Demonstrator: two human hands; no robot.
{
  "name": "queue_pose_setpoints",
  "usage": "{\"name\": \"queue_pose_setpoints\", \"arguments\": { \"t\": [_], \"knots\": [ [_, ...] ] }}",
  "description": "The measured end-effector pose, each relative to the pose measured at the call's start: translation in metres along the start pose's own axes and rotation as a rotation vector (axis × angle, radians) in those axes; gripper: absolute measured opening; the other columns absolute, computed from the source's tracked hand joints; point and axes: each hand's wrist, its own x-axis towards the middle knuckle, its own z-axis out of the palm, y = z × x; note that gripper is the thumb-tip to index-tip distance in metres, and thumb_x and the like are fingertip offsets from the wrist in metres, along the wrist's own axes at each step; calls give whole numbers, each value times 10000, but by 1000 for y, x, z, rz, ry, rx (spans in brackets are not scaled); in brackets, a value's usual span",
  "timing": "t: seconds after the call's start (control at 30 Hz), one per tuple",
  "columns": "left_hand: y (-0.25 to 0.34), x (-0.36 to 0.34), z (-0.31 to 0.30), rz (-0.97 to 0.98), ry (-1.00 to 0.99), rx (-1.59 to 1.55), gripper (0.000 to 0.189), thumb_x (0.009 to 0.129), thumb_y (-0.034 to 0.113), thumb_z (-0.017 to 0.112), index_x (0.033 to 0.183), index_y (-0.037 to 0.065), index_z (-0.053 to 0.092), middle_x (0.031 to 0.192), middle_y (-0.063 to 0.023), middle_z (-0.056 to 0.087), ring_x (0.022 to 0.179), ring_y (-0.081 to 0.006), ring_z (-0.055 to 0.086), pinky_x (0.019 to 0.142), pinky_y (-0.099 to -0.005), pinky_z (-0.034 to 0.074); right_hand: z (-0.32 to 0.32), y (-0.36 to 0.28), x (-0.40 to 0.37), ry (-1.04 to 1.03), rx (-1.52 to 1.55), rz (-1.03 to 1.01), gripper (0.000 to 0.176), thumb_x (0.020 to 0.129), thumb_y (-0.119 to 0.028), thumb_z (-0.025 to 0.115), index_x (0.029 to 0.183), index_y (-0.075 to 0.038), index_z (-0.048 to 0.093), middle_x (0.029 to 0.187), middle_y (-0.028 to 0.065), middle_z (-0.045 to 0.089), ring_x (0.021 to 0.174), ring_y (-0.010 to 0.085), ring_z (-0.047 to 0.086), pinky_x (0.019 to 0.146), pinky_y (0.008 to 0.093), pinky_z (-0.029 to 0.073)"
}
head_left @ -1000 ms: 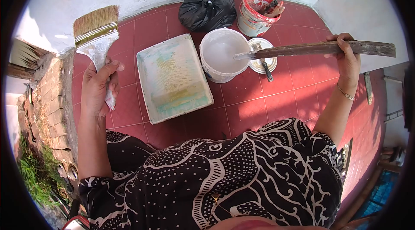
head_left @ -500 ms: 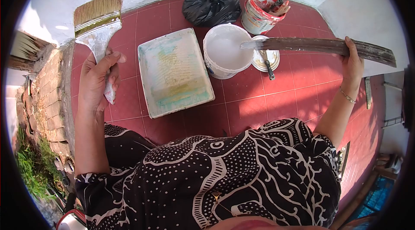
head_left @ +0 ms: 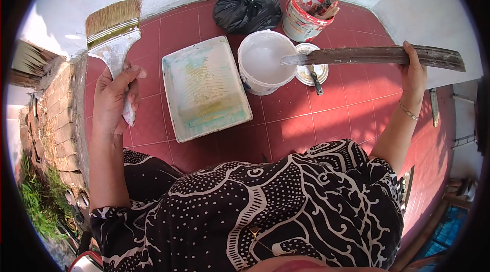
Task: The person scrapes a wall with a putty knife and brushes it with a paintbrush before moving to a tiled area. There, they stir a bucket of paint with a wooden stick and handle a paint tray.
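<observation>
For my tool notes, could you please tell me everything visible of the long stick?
The stick is a long, flat, weathered strip that looks wooden, dark brown with pale smears. It lies roughly level in the air, held toward one end by the right hand; its whitened tip hangs over the white bucket.

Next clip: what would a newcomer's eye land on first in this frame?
First comes the wide brush, held bristles-up in the left hand at the left edge. Opposite it, the right hand holds a long wooden stick level, and its pale-smeared tip reaches over the white bucket. Between the hands, a stained paint tray lies on the red tiled floor.
</observation>
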Motion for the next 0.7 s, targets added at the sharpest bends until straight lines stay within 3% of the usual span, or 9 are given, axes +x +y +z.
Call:
{"name": "queue_pose_setpoints", "arguments": {
  "t": [0.7],
  "knots": [
    [-1, 2, 0, -3, 14, 18, 105, 808, 42, 555, 855, 88, 472, 763, -89, 610, 387, -44, 399, 338, -186, 348, -1, 10, 1, 36, -35, 4, 263, 787, -168, 642, 861, 77, 580, 765, 150, 622, 639, 184, 610, 522, 277, 528]
  ]
}}
